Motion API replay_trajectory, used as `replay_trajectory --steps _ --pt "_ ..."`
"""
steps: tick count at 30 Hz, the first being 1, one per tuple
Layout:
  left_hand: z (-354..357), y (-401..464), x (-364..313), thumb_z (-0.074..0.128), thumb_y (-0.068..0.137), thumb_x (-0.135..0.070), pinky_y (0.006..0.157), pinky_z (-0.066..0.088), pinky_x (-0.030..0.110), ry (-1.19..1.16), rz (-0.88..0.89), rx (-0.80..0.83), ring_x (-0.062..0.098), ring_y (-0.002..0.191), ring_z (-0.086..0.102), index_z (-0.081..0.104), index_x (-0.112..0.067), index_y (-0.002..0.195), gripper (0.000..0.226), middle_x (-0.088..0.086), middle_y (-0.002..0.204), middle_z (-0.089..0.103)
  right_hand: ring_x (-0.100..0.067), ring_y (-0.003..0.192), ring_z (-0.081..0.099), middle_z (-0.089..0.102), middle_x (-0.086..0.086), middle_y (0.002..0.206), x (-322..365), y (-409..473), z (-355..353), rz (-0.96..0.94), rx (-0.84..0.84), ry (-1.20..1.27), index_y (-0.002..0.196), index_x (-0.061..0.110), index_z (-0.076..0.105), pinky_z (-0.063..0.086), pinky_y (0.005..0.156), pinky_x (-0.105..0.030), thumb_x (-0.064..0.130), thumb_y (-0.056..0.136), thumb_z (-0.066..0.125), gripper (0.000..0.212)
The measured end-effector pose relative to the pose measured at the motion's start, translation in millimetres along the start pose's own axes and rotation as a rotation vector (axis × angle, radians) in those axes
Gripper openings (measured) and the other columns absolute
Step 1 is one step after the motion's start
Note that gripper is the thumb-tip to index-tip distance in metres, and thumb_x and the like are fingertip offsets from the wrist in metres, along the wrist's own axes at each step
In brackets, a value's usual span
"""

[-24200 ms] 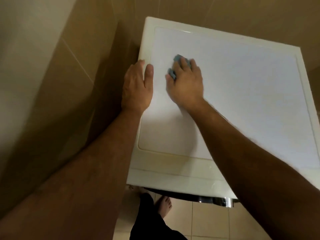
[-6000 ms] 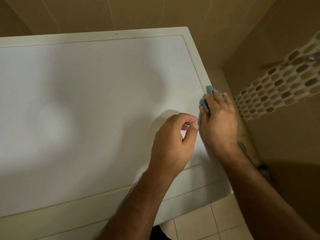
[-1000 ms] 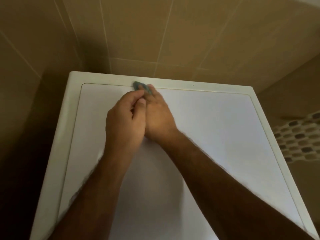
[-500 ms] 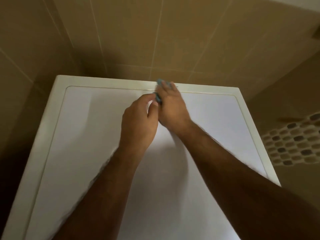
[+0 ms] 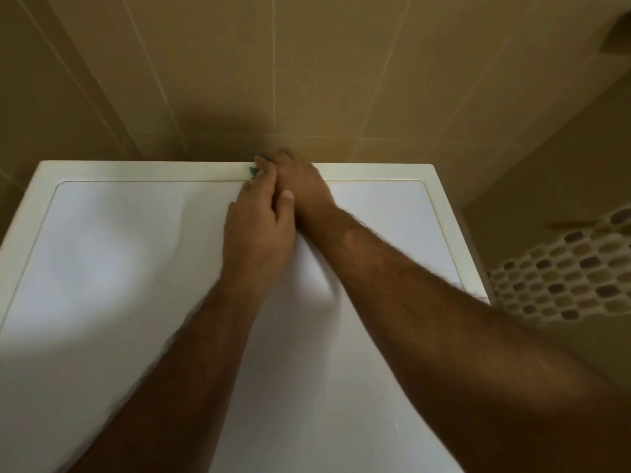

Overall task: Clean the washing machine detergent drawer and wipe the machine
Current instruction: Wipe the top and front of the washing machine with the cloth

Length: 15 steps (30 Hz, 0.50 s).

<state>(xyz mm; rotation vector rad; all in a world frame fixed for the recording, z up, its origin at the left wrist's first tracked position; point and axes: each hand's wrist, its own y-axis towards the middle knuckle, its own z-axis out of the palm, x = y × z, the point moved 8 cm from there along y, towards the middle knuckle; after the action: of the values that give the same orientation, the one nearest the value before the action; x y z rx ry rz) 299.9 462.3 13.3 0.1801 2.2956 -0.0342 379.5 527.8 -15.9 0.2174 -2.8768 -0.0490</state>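
The white top of the washing machine (image 5: pixel 102 268) fills the lower frame. At the middle of its rear rim my right hand (image 5: pixel 300 180) holds a small blue cloth (image 5: pixel 253 171) against the rim. Only slivers of the cloth show past the fingers, which reach over the back edge. My left hand (image 5: pixel 259 227) rests on the top right beside it, fingers relaxed and partly overlapping the right hand, holding nothing. The detergent drawer is out of view.
A beige tiled wall (image 5: pixel 307 80) rises directly behind the machine. To the right runs a side wall with a band of mosaic tiles (image 5: pixel 563 278). Shadow covers the machine's near left part.
Over the last second both hands slid to the right along the rear edge with the cloth. My right hand now reaches further back, onto the rim itself.
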Motion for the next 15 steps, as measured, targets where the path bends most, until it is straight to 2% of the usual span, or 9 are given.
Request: replay_trajectory --steps 3,6,11,15 --pt "36 -2 -24 0.036 0.104 -0.034 0.121 0.019 0.049 0.045 0.035 0.125 0.027 0.149 0.017 0.026 -0.021 0.154 0.052 0.004 0.158 0.031 -0.026 0.14 0.035 0.041 -0.005 0.153 -44 -19 -14 0.029 0.0 -0.054 0.148 0.015 0.041 0.022 0.118 -0.036 0.027 0.101 0.044 0.048" --pt "70 -2 -52 0.034 0.105 -0.036 0.123 0.009 0.048 0.083 0.107 0.231 0.026 0.151 0.004 0.02 -0.021 0.155 0.054 0.0 0.162 0.023 -0.027 0.134 0.042 0.049 -0.005 0.146 -88 -38 -29 0.097 -0.033 -0.05 0.142 0.017 0.05 0.026 0.115 -0.039 0.027 0.1 0.045 0.044" --pt "117 -5 -93 0.033 0.105 -0.037 0.122 0.005 0.046 0.114 0.184 0.341 0.026 0.152 -0.001 0.017 -0.02 0.156 0.056 0.0 0.163 0.019 -0.03 0.127 0.046 0.055 -0.007 0.137 -150 -64 -47 0.196 -0.04 -0.121 0.133 0.014 0.056 0.031 0.11 -0.038 0.026 0.099 0.044 0.037" --pt "134 -16 -111 0.034 0.105 -0.037 0.121 0.007 0.044 0.109 0.168 0.375 0.025 0.152 0.0 0.019 -0.02 0.155 0.055 -0.001 0.163 0.02 -0.032 0.126 0.047 0.056 -0.01 0.137 -186 -77 -55 0.265 -0.043 -0.156 0.132 0.01 0.056 0.032 0.109 -0.04 0.028 0.1 0.044 0.039"
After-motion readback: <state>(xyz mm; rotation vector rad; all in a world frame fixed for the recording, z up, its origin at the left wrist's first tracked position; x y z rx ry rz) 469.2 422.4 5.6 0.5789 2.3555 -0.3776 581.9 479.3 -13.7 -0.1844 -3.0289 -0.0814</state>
